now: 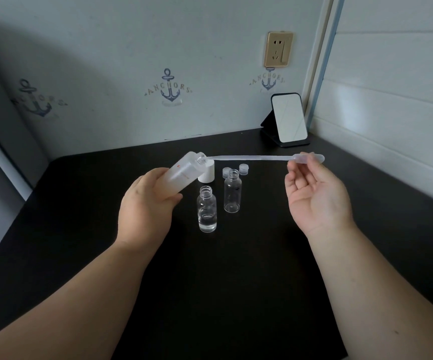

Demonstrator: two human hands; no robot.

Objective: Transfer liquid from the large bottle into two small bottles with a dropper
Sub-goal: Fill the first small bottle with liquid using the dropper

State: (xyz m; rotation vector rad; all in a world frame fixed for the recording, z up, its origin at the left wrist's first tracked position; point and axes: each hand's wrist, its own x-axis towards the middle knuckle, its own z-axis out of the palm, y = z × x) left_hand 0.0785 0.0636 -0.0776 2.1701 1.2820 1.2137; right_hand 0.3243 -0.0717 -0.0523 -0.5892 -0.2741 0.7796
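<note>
— What have the hands got?

— I see the left hand (147, 203) wrapped round the lower body of the large frosted plastic bottle (181, 175), lifted off the black tabletop (236, 281) and tilted so its open neck points up and to the right. The right hand (317, 193) is palm up, pinching the bulb of the long clear plastic dropper (262, 158) between thumb and fingertips, the other fingers loosely curled. The dropper lies nearly level, its tip at the mouth of the large bottle (whether it is inside the neck I cannot tell).

— And the small ones? Place them from the large bottle.

— Both stand upright and uncapped on the tabletop. The nearer small clear bottle (207, 213) is just below the large bottle's neck, beside the left thumb, with clear liquid in its lower part. The farther small clear bottle (232, 192) stands to the right of it; I make out no liquid level in that one. The white cylindrical cap (207, 174) stands just behind the large bottle, partly hidden by it, and two small clear caps (243, 169) lie farther right, behind the farther bottle. A small standing mirror (288, 119) is well beyond, at the wall.
</note>
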